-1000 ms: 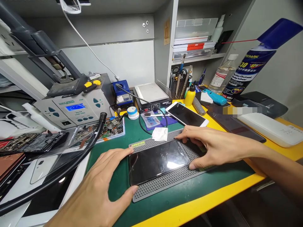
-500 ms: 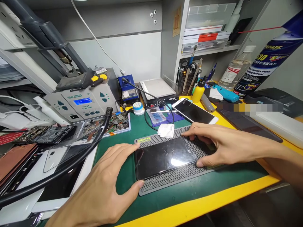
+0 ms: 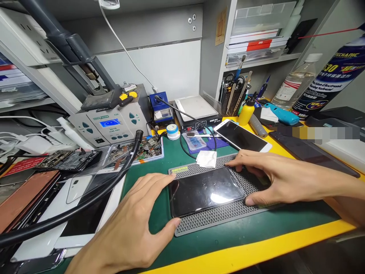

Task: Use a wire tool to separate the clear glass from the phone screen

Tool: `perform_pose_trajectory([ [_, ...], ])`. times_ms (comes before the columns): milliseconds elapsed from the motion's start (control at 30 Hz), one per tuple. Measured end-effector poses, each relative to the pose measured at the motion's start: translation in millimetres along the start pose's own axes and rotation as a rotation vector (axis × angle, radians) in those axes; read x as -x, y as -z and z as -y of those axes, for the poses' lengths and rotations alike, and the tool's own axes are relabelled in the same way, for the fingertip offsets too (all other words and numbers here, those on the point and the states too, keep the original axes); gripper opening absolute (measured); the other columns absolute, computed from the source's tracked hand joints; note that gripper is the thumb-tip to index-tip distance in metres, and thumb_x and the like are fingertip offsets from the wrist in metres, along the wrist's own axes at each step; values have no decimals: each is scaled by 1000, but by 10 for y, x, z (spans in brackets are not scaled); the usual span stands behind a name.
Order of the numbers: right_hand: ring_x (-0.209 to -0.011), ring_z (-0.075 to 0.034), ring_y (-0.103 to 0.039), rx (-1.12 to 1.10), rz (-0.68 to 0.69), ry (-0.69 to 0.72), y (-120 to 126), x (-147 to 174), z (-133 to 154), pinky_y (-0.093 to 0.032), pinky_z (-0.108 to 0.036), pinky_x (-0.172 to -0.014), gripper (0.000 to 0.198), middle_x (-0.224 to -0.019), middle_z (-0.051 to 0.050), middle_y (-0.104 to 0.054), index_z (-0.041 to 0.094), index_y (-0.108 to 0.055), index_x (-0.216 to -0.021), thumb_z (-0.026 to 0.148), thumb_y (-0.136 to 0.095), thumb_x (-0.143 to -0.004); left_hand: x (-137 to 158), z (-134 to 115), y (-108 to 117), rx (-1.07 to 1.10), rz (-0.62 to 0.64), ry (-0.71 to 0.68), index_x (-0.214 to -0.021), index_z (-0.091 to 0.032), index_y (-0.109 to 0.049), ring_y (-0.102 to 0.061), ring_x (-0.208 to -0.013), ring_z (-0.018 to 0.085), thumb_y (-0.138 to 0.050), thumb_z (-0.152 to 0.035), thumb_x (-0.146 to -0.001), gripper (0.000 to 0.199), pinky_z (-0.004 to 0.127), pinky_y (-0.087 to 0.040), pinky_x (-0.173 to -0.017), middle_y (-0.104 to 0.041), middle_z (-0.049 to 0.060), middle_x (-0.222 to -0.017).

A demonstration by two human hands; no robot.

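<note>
A phone with a dark glossy screen [image 3: 205, 194] lies face up, slightly tilted across a grey honeycomb-patterned pad [image 3: 199, 222]. Thin, creased film-like marks show at its right end. My left hand [image 3: 131, 217] is open around the phone's left end, index fingertip by the far corner and thumb by the near corner. At the other end my right hand [image 3: 273, 179] spreads thumb and index finger by the right corners, its other fingers curled beneath. Whether the fingertips press on the phone or only rest on the pad, I cannot tell. A white folded wipe [image 3: 207, 158] lies at the pad's far edge.
A black hose [image 3: 94, 205] crosses the left side over several phones and parts. Behind stand a rework station [image 3: 111, 125] and a heating plate [image 3: 196, 106]. A white-framed phone [image 3: 242, 135], a yellow bottle [image 3: 246, 113] and a spray can [image 3: 327, 83] are at the right.
The whole scene has shifted slightly to the right in the picture as the camera turned. My hands and the phone keep the same positions relative to each other.
</note>
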State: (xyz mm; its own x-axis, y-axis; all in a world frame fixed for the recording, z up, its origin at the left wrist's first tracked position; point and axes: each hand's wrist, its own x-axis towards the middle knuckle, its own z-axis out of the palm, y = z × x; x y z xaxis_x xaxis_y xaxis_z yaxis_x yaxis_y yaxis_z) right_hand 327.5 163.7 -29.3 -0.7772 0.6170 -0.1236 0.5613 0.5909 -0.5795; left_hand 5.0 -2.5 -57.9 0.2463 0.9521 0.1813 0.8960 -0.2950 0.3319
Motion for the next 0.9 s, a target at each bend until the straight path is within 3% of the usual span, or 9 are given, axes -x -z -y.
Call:
perform_pose_trajectory([
  [700, -88, -26, -64, 70, 101, -26, 16, 11, 33, -54, -35, -74, 77, -106, -6, -64, 29, -57, -141, 63, -78, -75, 32, 16, 1, -27, 4, -4, -149, -29, -37, -49, -137, 29, -65, -34, -88, 67, 48, -45, -116, -55, 8, -146],
  [900, -89, -23, -59, 50, 140, 1, 64, -19, 115, -50, -33, -74, 83, -109, -6, -60, 23, -56, -142, 65, -78, -74, 95, 127, -98, -116, -72, -31, -153, -31, -37, -50, -137, 31, -66, -39, -88, 72, 46, -48, -113, -55, 6, -149],
])
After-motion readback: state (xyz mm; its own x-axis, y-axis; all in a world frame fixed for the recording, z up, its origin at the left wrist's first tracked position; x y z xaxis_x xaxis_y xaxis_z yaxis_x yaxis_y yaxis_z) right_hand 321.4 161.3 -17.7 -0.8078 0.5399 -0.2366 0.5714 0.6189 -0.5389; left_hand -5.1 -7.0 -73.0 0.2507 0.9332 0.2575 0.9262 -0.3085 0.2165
